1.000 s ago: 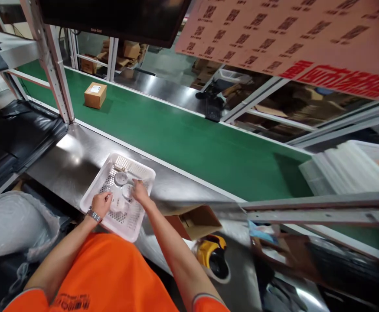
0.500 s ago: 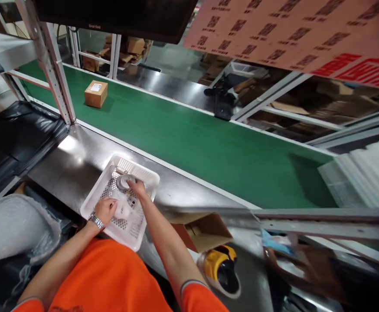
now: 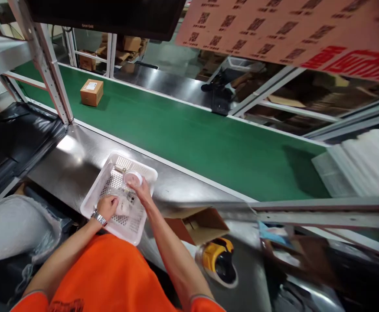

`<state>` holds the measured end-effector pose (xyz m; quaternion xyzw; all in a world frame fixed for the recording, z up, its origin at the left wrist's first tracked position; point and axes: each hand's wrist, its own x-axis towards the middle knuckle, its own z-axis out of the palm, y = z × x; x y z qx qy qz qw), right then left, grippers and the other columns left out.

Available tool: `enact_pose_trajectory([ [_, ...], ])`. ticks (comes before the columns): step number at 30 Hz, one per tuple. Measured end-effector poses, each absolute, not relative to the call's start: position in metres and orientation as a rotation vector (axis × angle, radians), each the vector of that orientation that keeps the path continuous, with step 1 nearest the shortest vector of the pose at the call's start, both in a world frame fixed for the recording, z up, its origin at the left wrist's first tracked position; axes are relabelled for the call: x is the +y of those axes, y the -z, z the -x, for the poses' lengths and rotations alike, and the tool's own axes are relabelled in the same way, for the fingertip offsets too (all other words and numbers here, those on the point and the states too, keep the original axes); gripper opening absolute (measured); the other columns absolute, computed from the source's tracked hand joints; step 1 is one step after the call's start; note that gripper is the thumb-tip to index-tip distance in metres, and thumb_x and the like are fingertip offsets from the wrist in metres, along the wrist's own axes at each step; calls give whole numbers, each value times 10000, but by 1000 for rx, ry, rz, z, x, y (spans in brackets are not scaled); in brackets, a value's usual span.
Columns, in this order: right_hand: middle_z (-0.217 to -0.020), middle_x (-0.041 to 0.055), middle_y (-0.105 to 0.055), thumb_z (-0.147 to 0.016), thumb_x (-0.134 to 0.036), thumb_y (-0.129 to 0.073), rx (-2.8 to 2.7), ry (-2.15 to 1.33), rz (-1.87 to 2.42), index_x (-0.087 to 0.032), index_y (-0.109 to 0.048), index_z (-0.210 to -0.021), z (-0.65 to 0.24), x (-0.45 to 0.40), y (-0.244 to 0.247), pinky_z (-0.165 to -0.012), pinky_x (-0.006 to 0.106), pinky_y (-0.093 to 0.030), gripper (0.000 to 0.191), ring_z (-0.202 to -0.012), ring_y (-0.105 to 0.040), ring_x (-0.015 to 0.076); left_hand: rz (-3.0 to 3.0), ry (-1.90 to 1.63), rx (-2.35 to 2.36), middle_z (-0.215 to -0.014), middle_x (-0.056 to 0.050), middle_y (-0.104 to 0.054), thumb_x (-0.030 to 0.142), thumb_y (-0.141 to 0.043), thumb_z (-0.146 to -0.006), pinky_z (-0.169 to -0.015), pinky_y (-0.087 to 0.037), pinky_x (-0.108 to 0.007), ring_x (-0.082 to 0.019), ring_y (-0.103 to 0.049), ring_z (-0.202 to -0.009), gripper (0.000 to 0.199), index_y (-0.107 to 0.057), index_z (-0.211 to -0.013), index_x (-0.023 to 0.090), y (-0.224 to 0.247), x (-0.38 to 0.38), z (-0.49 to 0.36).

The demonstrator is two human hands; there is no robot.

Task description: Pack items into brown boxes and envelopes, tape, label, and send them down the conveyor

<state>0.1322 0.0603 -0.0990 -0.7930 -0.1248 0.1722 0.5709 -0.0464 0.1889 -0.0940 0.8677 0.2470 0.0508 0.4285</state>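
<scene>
A white perforated basket [image 3: 90, 200] rests on the metal work surface. My right hand [image 3: 140, 190] holds a round white object [image 3: 132, 178] by its edge over the basket's far right part. Over the left side of the basket, my left hand [image 3: 108, 207] has its fingers curled, and what they grip, if anything, is hidden. A clear bag with a white item [image 3: 123, 207] lies in the basket beside the left fingers. A small metallic piece [image 3: 119, 169] is near the basket's back wall.
A small brown box [image 3: 92, 92] sits on the green belt [image 3: 183, 134]. An open carton [image 3: 205, 225] and a yellow-and-black object [image 3: 218, 258] are right of the basket. White stacked sheets [image 3: 361, 160] stand at the far right. A metal post [image 3: 51, 65] rises at the left.
My right hand has lifted the round white object and turned it so that its face shows more. My left hand has barely moved. The view has shifted slightly.
</scene>
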Motion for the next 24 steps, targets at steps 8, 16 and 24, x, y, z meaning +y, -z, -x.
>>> enact_pose_trajectory([
  [8, -1398, 151, -752, -868, -251, -794, -940, -341, 1799, -238, -656, -1435, -50, -38, 111, -1100, 495, -624, 584, -1259, -745, 325, -2136, -153, 623, -983, -113, -895, 208, -637, -1063, -824, -587, -319, -235, -819, -876, 283, -902, -969, 173, 90, 177, 25],
  [16, -1518, 188, -736, -759, -187, -823, -675, -594, 1992, -192, -675, -1510, -55, -14, 123, -1255, 579, -535, 765, -1390, -708, 378, -2300, -194, 447, -986, -113, -874, 190, -664, -1041, -860, -585, -311, -234, -804, -916, 230, -890, -999, 191, 89, 167, 35],
  [24, -1361, 159, -809, -807, -314, -851, -447, -635, 2066, -193, -611, -1491, -40, -9, 120, -1098, 493, -618, 735, -1230, -787, 337, -2306, -268, 425, -978, -139, -867, 210, -596, -1061, -853, -615, -350, -258, -813, -903, 300, -892, -1044, 170, 87, 164, 42],
])
